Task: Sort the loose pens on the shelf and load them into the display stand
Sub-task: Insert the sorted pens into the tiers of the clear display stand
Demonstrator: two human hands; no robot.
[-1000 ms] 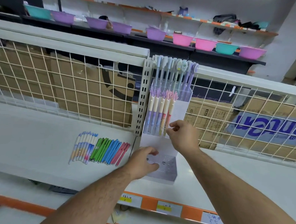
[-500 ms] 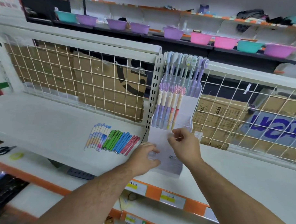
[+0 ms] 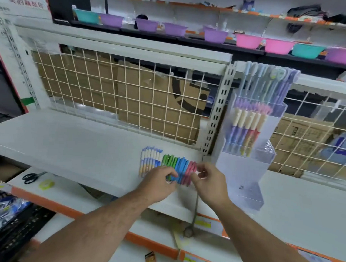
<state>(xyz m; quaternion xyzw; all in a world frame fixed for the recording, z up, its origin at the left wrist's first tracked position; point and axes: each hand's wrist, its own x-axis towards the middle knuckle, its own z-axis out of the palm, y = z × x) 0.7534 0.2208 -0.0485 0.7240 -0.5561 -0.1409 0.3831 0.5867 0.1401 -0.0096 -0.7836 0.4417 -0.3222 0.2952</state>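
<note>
Loose pens lie side by side on the white shelf (image 3: 69, 146): a pastel white group (image 3: 149, 159), then green pens (image 3: 168, 159), blue pens (image 3: 181, 166) and pink pens (image 3: 190, 169). My left hand (image 3: 158, 184) covers the near ends of the green and blue pens, its fingers curled onto them. My right hand (image 3: 208, 184) pinches the pink pens at the row's right end. To the right stands the clear display stand (image 3: 243, 172). It holds a back row of tall blue-purple pens (image 3: 268, 83) and a front row of cream-and-purple pens (image 3: 245, 129). The picture is blurred.
A wire grid back (image 3: 130, 102) with cardboard boxes behind it closes the shelf's far side. A slotted upright post (image 3: 218, 112) stands left of the stand. Black scissors (image 3: 31, 177) and a yellow tape roll (image 3: 46, 184) lie on the lower shelf. Coloured bowls (image 3: 248, 41) line a far shelf.
Both hands left the display stand and moved left to the loose pens. The view swung left and closer.
</note>
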